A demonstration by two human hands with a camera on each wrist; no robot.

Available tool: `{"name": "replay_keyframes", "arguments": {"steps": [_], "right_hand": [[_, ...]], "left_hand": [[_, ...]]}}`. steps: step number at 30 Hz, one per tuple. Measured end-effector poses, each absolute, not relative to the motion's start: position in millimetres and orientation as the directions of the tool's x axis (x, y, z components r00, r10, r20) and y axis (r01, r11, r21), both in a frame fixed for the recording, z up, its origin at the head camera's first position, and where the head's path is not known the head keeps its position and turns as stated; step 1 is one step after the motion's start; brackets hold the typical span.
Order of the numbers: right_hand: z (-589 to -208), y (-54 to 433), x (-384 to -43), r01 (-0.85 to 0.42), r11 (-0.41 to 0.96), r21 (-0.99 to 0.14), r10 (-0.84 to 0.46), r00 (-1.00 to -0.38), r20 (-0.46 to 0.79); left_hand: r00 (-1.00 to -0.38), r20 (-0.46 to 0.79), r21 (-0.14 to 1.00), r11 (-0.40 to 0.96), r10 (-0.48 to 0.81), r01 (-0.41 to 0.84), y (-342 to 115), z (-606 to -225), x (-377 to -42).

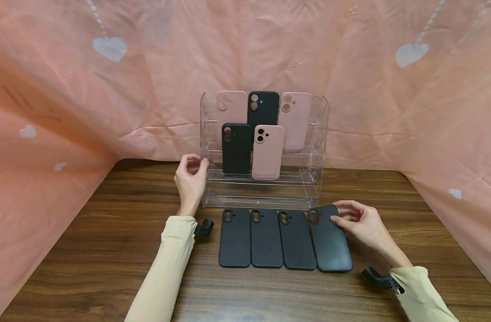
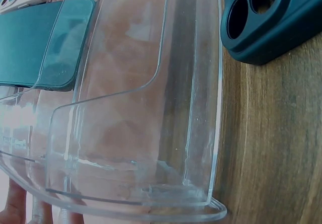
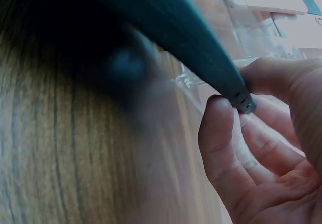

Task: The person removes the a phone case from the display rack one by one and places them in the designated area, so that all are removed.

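Note:
A clear tiered display rack (image 1: 261,201) stands on the table, holding black and pink phone cases. At its left side is my left hand (image 1: 192,179), with thumb and bent fingers gripping the side panel's edge. In the left wrist view, fingertips (image 2: 43,211) show past the clear panel. My right hand (image 1: 360,223) pinches the upper right edge of a black phone case (image 1: 331,241) between thumb and fingers. That case is tilted, its top leaning left. In the right wrist view, the case (image 3: 201,48) appears edge-on and raised off the wood.
Three more black phone cases, left (image 1: 235,241), middle (image 1: 267,241) and right (image 1: 298,243), lie in a row before the rack. A pink curtain (image 1: 169,67) with white hearts surrounds the brown wooden table (image 1: 108,250). Black wrist cameras sit on both wrists.

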State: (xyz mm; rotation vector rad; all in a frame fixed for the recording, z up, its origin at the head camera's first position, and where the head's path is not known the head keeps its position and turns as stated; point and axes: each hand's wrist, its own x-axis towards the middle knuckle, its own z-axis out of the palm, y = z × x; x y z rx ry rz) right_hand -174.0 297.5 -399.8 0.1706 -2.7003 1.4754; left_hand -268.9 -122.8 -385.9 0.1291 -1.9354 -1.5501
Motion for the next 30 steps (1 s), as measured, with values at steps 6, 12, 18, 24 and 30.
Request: {"name": "replay_keyframes", "arguments": {"steps": [6,12,18,24,30], "right_hand": [[-404.9,296.4,-176.3,-0.087,0.582,-0.809,-0.06,-0.996,0.064],[-408.4,296.0,-176.6,-0.066,0.644,-0.762,-0.054,-0.998,0.041],[-409.6,293.3,-176.2,-0.048,0.673,-0.738,-0.048,-0.999,0.02],[-411.0,289.1,-177.1,-0.063,0.697,-0.715,-0.053,-0.998,0.036],[-410.1,286.0,-176.7,-0.072,0.727,-0.683,-0.058,-0.997,0.044]], "left_hand": [[-0.787,0.417,0.904,0.299,-0.455,0.306,-121.8,-385.6,-268.4],[-0.786,0.416,0.904,0.301,-0.457,0.304,-121.6,-384.9,-267.8],[-0.787,0.415,0.905,0.294,-0.457,0.306,-121.6,-384.5,-267.0],[-0.787,0.413,0.906,0.295,-0.458,0.303,-121.7,-385.2,-267.8],[-0.787,0.42,0.902,0.3,-0.453,0.309,-122.7,-387.1,-268.9]]}}
